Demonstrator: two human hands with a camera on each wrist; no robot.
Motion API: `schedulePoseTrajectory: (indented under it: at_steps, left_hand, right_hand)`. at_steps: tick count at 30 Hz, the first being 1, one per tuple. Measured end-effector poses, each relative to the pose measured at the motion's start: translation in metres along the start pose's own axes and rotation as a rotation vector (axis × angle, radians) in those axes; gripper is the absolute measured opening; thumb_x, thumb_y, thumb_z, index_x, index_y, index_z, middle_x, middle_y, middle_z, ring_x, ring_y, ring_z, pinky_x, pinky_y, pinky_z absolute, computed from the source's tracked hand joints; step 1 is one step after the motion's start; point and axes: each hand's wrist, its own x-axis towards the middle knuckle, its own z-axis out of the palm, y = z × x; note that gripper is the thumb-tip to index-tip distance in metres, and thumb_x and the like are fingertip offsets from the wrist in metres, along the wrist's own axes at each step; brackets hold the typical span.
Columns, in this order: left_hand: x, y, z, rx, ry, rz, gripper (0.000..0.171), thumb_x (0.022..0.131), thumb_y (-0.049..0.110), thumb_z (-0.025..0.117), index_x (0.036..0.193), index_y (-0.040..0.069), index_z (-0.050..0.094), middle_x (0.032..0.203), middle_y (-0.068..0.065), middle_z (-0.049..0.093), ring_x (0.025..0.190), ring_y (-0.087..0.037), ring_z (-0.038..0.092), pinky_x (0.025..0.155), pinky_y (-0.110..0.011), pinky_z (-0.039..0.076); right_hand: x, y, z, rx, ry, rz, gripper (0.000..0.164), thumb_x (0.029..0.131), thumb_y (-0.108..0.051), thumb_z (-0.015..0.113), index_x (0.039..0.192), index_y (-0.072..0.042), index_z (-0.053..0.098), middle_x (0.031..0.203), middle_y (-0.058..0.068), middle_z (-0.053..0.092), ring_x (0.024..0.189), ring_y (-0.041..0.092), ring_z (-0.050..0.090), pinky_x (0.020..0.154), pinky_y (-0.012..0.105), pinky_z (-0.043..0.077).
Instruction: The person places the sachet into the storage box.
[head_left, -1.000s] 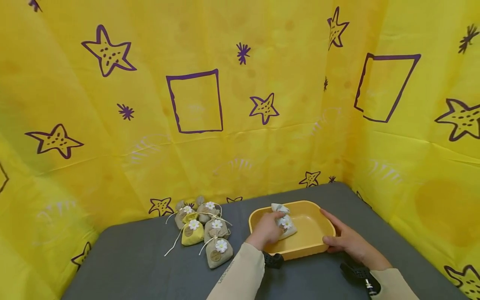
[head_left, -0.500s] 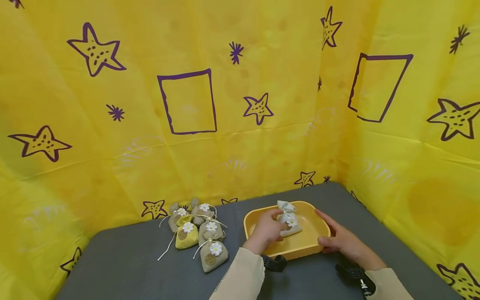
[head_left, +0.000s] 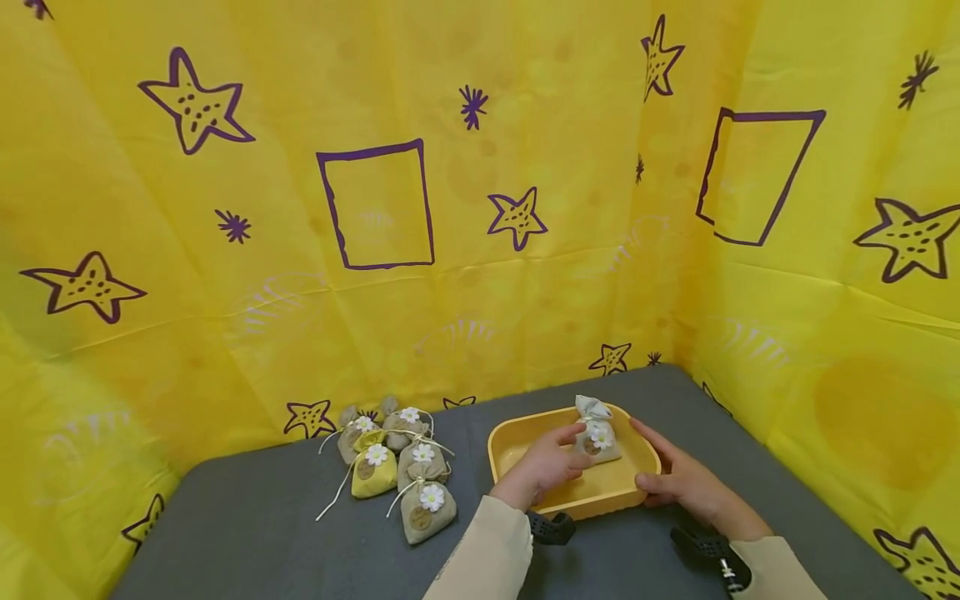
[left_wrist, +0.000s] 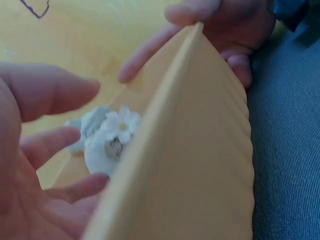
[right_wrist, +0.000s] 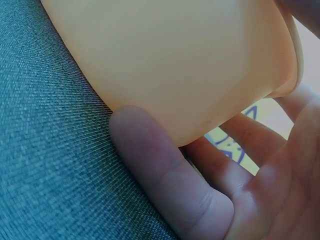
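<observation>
Six pouches are showing, and the white pouch (head_left: 608,452) is lying inside the tray (head_left: 504,442), in its right half. From your left grip (head_left: 550,463) it is lying just to the right and a little farther off, probably the relation that any move is turning on. Its long axis is running away from you, the tied neck pointing toward the far rim and the broad base facing your side. Your left grip is the nearer one; its fingers are sitting spread and loose, not closing round the pouch, though I cannot tell whether a fingertip is touching it. Your right grip (head_left: 686,485) is holding the tray's right end, the thumb pressing outside near the front corner. Five others, among them a yellow pouch (head_left: 386,482) and a front grey pouch (head_left: 439,517), are sitting on the table (head_left: 285,525) left of the tray. The white pouch is carrying a round tag (left_wrist: 114,149) beside its flower (left_wrist: 122,125); dark lettering is showing there, too blurred for reading, and no brand is coming through legibly anywhere.
</observation>
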Motion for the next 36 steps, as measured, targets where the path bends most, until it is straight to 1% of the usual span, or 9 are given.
schedulePoseTrajectory:
  at_steps: [4, 9, 14, 17, 20, 25, 28, 32, 36]
  left_hand:
    - [0.001, -0.004, 0.000, -0.040, -0.033, -0.011, 0.056, 0.089, 0.006, 0.073, 0.142, 0.012, 0.057, 0.140, -0.016, 0.048, 0.110, -0.026, 0.060, 0.092, -0.044, 0.050]
    - [-0.012, 0.002, -0.006, 0.091, 0.011, 0.036, 0.062, 0.087, 0.017, 0.077, 0.145, 0.020, 0.055, 0.144, -0.007, 0.049, 0.120, -0.029, 0.055, 0.096, -0.046, 0.047]
    - [-0.049, 0.017, -0.028, 0.141, 0.066, 0.173, 0.068, 0.088, 0.021, 0.077, 0.150, 0.019, 0.048, 0.149, -0.006, 0.045, 0.131, -0.035, 0.048, 0.099, -0.050, 0.043]
    - [-0.076, 0.021, -0.051, 0.153, 0.101, 0.257, 0.068, 0.089, 0.018, 0.076, 0.150, 0.014, 0.047, 0.150, -0.011, 0.044, 0.132, -0.039, 0.045, 0.102, -0.051, 0.040]
    - [-0.101, 0.018, -0.079, 0.180, 0.122, 0.286, 0.069, 0.088, 0.016, 0.077, 0.150, 0.012, 0.046, 0.151, -0.013, 0.042, 0.134, -0.040, 0.042, 0.104, -0.053, 0.038]
    - [-0.133, 0.005, -0.125, 0.237, 0.113, 0.258, 0.074, 0.087, 0.015, 0.079, 0.151, 0.018, 0.043, 0.155, -0.013, 0.034, 0.138, -0.041, 0.035, 0.106, -0.056, 0.033]
    - [-0.145, -0.007, -0.147, 0.271, 0.184, 0.213, 0.076, 0.084, 0.012, 0.081, 0.151, 0.019, 0.044, 0.154, -0.014, 0.034, 0.137, -0.043, 0.035, 0.105, -0.059, 0.033]
    - [-0.151, -0.022, -0.167, 0.342, 0.264, 0.110, 0.081, 0.083, 0.014, 0.083, 0.152, 0.018, 0.042, 0.154, -0.019, 0.033, 0.131, -0.050, 0.039, 0.093, -0.057, 0.044]
    - [-0.152, -0.032, -0.182, 0.351, 0.255, 0.043, 0.086, 0.082, 0.018, 0.084, 0.155, 0.017, 0.038, 0.155, -0.025, 0.029, 0.127, -0.055, 0.042, 0.085, -0.054, 0.050]
  right_hand:
    - [-0.001, 0.001, 0.000, 0.005, 0.001, -0.002, 0.093, 0.094, -0.019, 0.071, 0.161, -0.015, 0.006, 0.154, 0.034, 0.011, 0.094, 0.034, 0.063, 0.075, 0.045, 0.055]
    - [-0.001, 0.001, 0.002, 0.011, -0.004, 0.003, 0.093, 0.095, -0.019, 0.070, 0.161, -0.014, 0.005, 0.154, 0.034, 0.010, 0.094, 0.033, 0.063, 0.075, 0.045, 0.055]
    - [0.000, 0.000, 0.002, -0.003, -0.001, -0.002, 0.095, 0.093, -0.021, 0.072, 0.161, -0.014, 0.006, 0.153, 0.034, 0.013, 0.095, 0.033, 0.063, 0.074, 0.046, 0.055]
    - [0.000, -0.001, 0.001, -0.013, 0.009, 0.001, 0.095, 0.093, -0.022, 0.073, 0.161, -0.014, 0.007, 0.154, 0.033, 0.013, 0.096, 0.033, 0.063, 0.075, 0.045, 0.055]
    - [0.000, -0.001, 0.000, -0.011, 0.006, 0.002, 0.096, 0.093, -0.022, 0.072, 0.161, -0.014, 0.005, 0.154, 0.034, 0.010, 0.097, 0.033, 0.062, 0.075, 0.045, 0.055]
    - [-0.002, -0.003, 0.000, -0.011, 0.005, 0.010, 0.096, 0.093, -0.022, 0.072, 0.161, -0.015, 0.005, 0.155, 0.035, 0.008, 0.097, 0.032, 0.061, 0.075, 0.045, 0.055]
    - [-0.002, -0.003, 0.000, -0.018, 0.004, 0.021, 0.096, 0.093, -0.024, 0.072, 0.161, -0.016, 0.006, 0.156, 0.033, 0.007, 0.098, 0.031, 0.061, 0.076, 0.045, 0.055]
    - [-0.001, -0.001, -0.001, -0.026, 0.005, 0.022, 0.096, 0.093, -0.023, 0.073, 0.161, -0.016, 0.006, 0.156, 0.032, 0.007, 0.098, 0.032, 0.061, 0.076, 0.045, 0.055]
    - [0.000, 0.000, 0.000, -0.024, 0.013, 0.015, 0.095, 0.093, -0.021, 0.072, 0.161, -0.017, 0.007, 0.156, 0.030, 0.010, 0.097, 0.033, 0.061, 0.075, 0.045, 0.055]
